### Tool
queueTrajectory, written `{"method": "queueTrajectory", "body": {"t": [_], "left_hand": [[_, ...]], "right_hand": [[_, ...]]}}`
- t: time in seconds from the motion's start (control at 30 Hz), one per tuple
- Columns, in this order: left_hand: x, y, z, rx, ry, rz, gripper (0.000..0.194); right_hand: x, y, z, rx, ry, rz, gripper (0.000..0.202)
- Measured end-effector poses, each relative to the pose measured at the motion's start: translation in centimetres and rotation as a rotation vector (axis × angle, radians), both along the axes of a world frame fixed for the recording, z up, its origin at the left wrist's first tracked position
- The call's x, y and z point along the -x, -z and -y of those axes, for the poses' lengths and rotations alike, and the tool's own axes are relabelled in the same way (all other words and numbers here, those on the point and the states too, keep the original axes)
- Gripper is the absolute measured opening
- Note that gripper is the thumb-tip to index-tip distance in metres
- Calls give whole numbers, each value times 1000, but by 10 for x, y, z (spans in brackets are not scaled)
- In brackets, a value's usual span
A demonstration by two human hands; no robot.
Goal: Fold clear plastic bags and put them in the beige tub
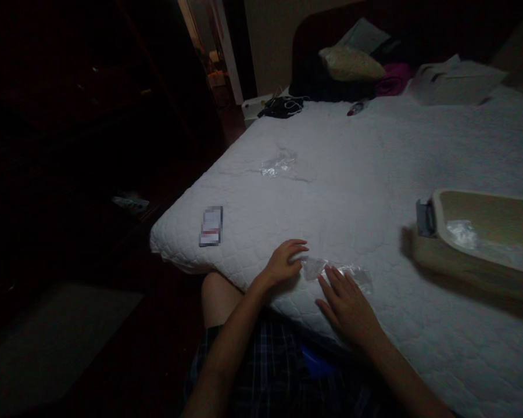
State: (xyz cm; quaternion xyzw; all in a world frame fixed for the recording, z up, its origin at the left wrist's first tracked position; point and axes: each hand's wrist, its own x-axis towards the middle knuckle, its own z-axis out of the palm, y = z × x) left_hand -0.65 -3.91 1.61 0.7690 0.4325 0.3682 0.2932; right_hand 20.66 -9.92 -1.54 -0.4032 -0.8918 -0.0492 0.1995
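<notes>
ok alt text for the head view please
A person's right hand is over clear plastic, left hand by its edge, on a white bed in dim light. A blurred phone lies further left, an open tub right.

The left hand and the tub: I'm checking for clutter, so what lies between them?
In the head view, the clear plastic lies between the left hand and the tub, with the right hand's fingers over it.
</notes>
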Motion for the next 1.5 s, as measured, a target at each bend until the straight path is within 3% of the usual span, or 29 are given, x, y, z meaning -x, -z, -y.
{"method": "queueTrajectory", "body": {"t": [0.1, 0.23, 0.3, 0.43, 0.5, 0.6, 0.67, 0.73, 0.9, 1.0, 1.1, 1.17, 1.3, 1.5], "left_hand": [[-8, -6, 25, -206, 133, -389, 48], [-10, 8, 42, -265, 170, -694, 49], [-8, 17, 42, -287, 165, -741, 49], [-6, 25, 38, -324, 138, -757, 49], [-6, 25, 38, -334, 136, -760, 50], [-6, 25, 39, -345, 134, -757, 49], [-6, 26, 40, -351, 136, -752, 47], [-5, 27, 40, -354, 140, -749, 47], [-5, 27, 41, -347, 145, -751, 46], [-4, 26, 42, -345, 133, -747, 46], [-4, 25, 46, -323, 29, -749, 52], [-6, 21, 49, -301, -76, -753, 56], [-22, 8, 56, -279, -201, -770, 57], [-54, -10, 56, -226, -132, -748, 68]], "right_hand": [[-1, 5, 1, 43, 6, -25, 50], [-9, 3, 0, 190, -18, -140, 52], [-11, -6, -2, 314, 5, -300, 48], [-6, -34, -9, 555, 225, -812, 38], [-2, -43, -17, 814, 228, -1132, 36], [-7, -40, -36, 1277, 228, -1573, 30], [-18, -31, -48, 1437, 283, -1738, 24], [-30, -23, -55, 1532, 209, -1822, 32], [-46, -20, -52, 1453, 244, -1977, 31], [-50, -21, -47, 1219, 306, -2116, 26], [-54, -19, -45, 999, 326, -2225, 22], [-56, -17, -44, 972, 318, -2238, 21], [-53, -14, -44, 977, 305, -2156, 18], [-38, -8, -39, 787, 397, -1753, 24]]}}
